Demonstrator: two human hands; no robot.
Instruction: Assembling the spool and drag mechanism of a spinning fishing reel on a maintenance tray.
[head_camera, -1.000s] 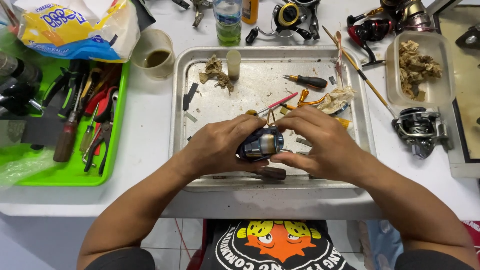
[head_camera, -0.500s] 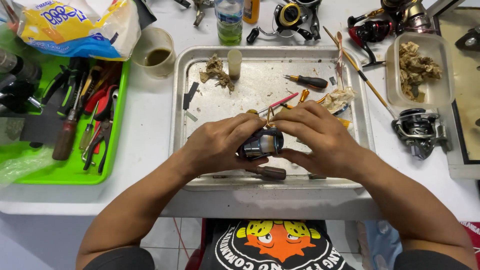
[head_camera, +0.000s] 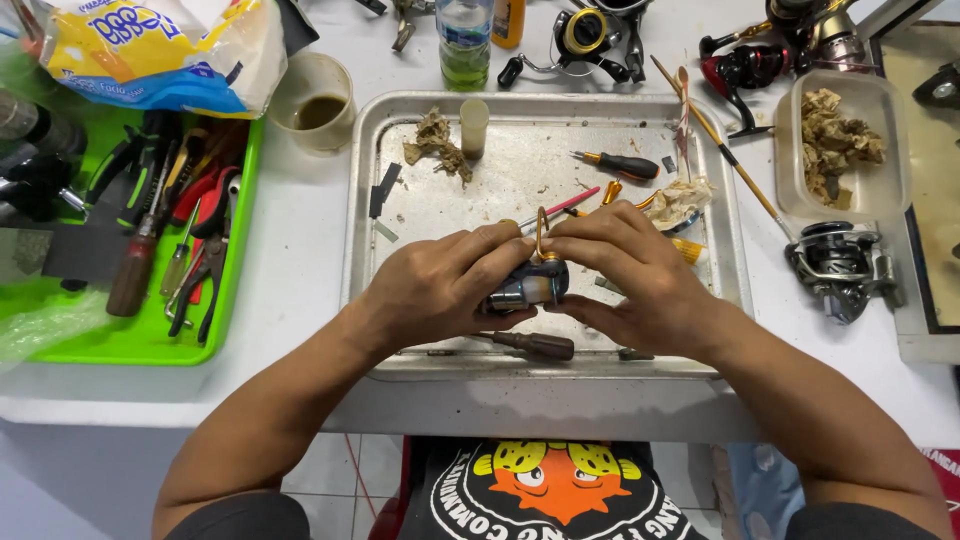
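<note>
Both hands hold a small dark fishing reel (head_camera: 528, 286) with a silver side over a metal tray (head_camera: 400, 115). My left hand (head_camera: 440, 290) grips its left side with fingers wrapped over the top. My right hand (head_camera: 630, 275) grips its right side, thumb underneath. A thin gold-coloured loop (head_camera: 541, 232) sticks up from the reel between my fingers. A brown-handled screwdriver (head_camera: 530, 345) lies on the tray just below the reel.
On the tray lie a black-handled screwdriver (head_camera: 620, 164), a pink stick (head_camera: 572, 204), a wad of dirty paper (head_camera: 436, 143) and a small cylinder (head_camera: 473, 127). A green tool tray (head_camera: 140, 340) sits left, a cup (head_camera: 310, 100) behind it. A spinning reel (head_camera: 838, 265) and plastic tub (head_camera: 845, 145) are right.
Both hands with the reel have drifted slightly up and away over the tray; the grip looks the same and the gold loop now stands upright between the fingers.
</note>
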